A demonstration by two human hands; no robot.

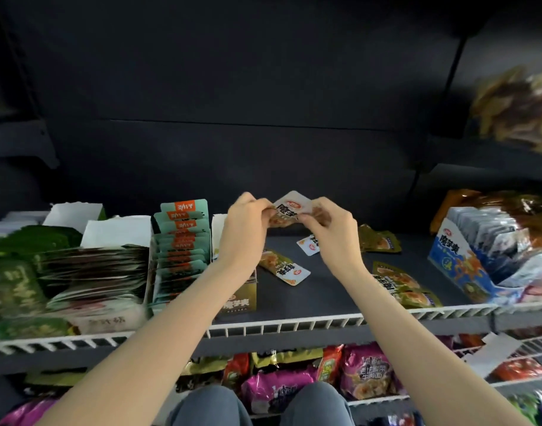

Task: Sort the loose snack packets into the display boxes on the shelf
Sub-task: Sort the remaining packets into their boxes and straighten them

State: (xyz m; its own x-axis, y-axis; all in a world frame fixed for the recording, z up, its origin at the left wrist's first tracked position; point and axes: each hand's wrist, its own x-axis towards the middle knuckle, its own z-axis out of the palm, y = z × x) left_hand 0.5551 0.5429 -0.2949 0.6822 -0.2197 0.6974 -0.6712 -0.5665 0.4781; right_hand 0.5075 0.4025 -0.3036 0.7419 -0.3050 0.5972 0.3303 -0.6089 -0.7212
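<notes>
Both hands hold a small stack of gold-and-white snack packets (292, 207) above the shelf's middle. My left hand (246, 224) pinches the stack's left side, my right hand (332, 224) its right side. Loose gold packets lie on the dark shelf below: one (283, 267) under my hands, a small white one (309, 245), one (379, 238) further back, and a pile (402, 285) at the front right. A gold display box (237, 298) stands partly hidden behind my left forearm. At the right stands a blue display box (466, 265) full of packets.
Left of the gold box stand a box of teal-and-orange packets (180, 244) and green and dark packets (63, 272). A white wire rail (294, 324) runs along the shelf's front edge. Noodle bags (365, 373) fill the lower shelf. Bagged snacks (515, 109) hang at the upper right.
</notes>
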